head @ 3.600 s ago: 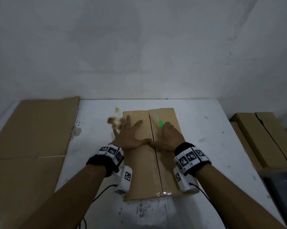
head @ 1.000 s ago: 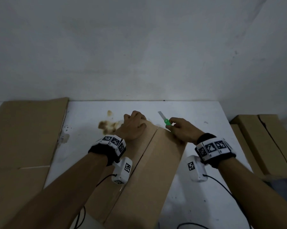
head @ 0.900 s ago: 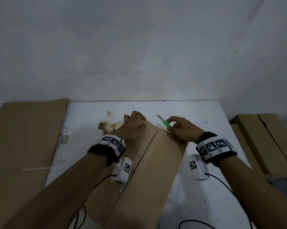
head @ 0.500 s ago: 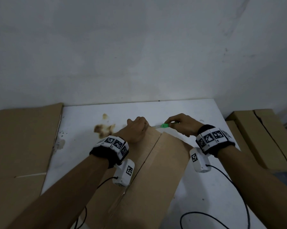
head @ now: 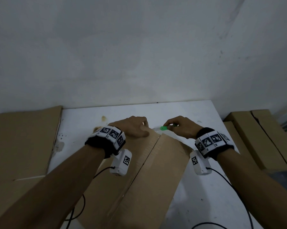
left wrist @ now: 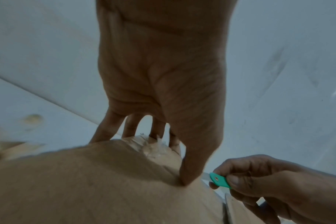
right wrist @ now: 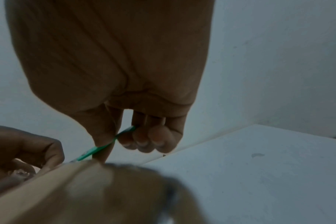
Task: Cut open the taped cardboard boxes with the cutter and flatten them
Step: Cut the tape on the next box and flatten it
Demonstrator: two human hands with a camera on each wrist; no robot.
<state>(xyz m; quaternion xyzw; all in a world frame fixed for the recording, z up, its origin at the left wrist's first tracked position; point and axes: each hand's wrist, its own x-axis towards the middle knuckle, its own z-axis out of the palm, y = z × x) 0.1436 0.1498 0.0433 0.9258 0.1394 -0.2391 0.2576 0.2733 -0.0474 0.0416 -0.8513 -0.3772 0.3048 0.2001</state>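
Right now, hands first, then outward.
Left hand: the left hand sits at the far end of the cardboard box, fingers curled over the far edge and thumb pressed onto the top face beside the centre seam, so it grips the box end.
Left fingers: the wrist view shows the fingers reaching down past the edge, where crumpled clear tape clings to the cardboard.
Right hand: the right hand pinches the green cutter between thumb and forefinger; the other fingers are curled in beneath.
Cutter: it lies nearly level, pointing toward the left hand, its pale blade end just off the far end of the seam; whether the tip touches cardboard or tape cannot be told.
Box: it lies on the white table, long axis running away from the person and angled to the right, its centre seam showing between the top flaps.
Wrists: each carries a black band with printed markers and a small white cabled module.
Left of table: a flattened sheet of cardboard lies there.
Right of table: more cardboard boxes sit off the table's edge.
Tabletop: brown stains mark it near the left hand.
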